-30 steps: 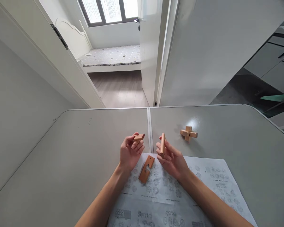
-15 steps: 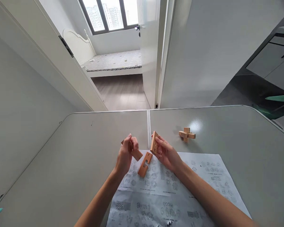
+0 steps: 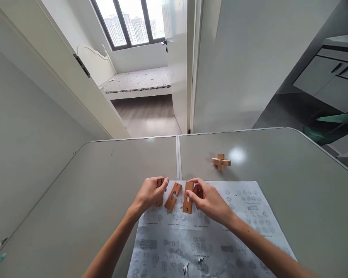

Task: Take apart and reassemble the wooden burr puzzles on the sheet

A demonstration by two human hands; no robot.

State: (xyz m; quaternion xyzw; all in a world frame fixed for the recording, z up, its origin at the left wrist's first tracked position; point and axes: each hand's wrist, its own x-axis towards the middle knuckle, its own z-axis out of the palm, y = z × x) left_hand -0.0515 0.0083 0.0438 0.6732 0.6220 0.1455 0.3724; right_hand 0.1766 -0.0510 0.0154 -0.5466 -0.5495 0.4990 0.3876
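My right hand (image 3: 204,197) pinches a flat wooden puzzle piece marked 2 (image 3: 188,197), which has a slot in its middle, low over the printed sheet. My left hand (image 3: 153,192) is closed on another wooden puzzle piece (image 3: 159,201), mostly covered by the fingers, so its cut-out cannot be made out. Between the hands, a notched wooden piece marked 1 (image 3: 173,197) lies slanted on the sheet, touched by neither. The printed instruction sheet (image 3: 174,233) shows rows of small line drawings and is slightly crumpled and torn near the bottom.
An assembled wooden cross-shaped puzzle (image 3: 220,162) stands on the grey table (image 3: 127,162) beyond my right hand. A seam strip (image 3: 178,158) runs across the tabletop. Past the far edge are a doorway with an open door (image 3: 178,69) and a bed (image 3: 139,81).
My right hand has lowered piece 2 and turned it flatter, beside piece 1. My left hand has come down, its piece now upright and mostly hidden. The view has shifted slightly.
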